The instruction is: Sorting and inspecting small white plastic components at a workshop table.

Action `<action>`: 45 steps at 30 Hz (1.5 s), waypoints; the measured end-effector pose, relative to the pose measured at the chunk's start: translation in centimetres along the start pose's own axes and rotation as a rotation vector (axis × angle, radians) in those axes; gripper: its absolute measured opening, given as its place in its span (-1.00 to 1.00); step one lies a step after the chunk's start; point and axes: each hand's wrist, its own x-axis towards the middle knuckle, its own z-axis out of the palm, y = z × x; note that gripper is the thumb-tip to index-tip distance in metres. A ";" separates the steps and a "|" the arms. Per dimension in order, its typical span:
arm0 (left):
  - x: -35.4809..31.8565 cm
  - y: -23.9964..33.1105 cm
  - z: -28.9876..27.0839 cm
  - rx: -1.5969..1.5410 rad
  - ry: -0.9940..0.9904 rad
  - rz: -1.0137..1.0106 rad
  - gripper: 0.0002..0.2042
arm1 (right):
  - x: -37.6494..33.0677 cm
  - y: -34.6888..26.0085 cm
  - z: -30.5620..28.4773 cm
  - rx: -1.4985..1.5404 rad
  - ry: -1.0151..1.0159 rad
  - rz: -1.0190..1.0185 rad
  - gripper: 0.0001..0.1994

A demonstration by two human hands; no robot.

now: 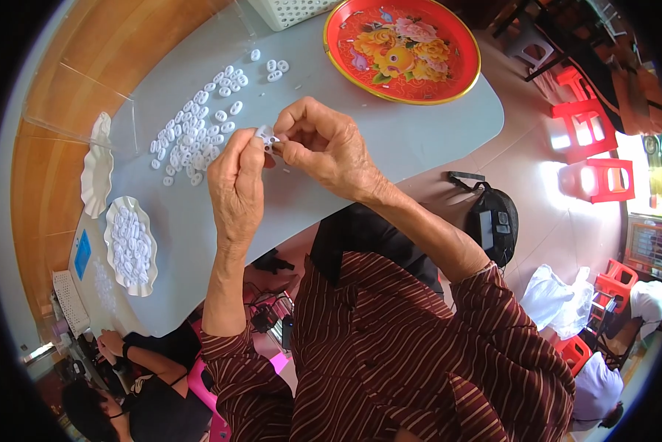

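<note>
Above the grey table [360,140], my left hand [239,180] and my right hand [331,147] meet at their fingertips. Between them is a small white plastic piece with holes [267,135], partly hidden by the fingers. My left thumb and forefinger pinch it from one side. The right thumb and fingers close on its other side. Just left of my left hand lies a loose spread of small white oval pieces with two holes each [191,140]. More white pieces [130,247] fill a wavy-edged white dish [151,283] farther left.
A round red tray with painted flowers [346,55] sits at the far right of the table, beside a white perforated basket [290,13]. Another wavy white dish [97,169] stands at the left edge. At lower left sits another person [161,398]. Red stools [585,129] and a black backpack [497,228] are on the floor.
</note>
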 end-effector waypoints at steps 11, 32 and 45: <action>-0.2 -0.5 -0.2 -0.033 0.002 -0.062 -0.75 | -0.1 -0.6 0.4 0.011 0.012 0.018 -0.92; 0.0 -1.9 -0.4 -0.114 -0.065 -0.144 -0.77 | -0.4 -0.3 0.2 -0.104 0.032 0.025 -0.80; -0.6 -1.9 0.4 -0.079 -0.090 -0.063 -0.76 | 0.0 -0.1 -0.2 -0.499 -0.101 -0.178 -0.70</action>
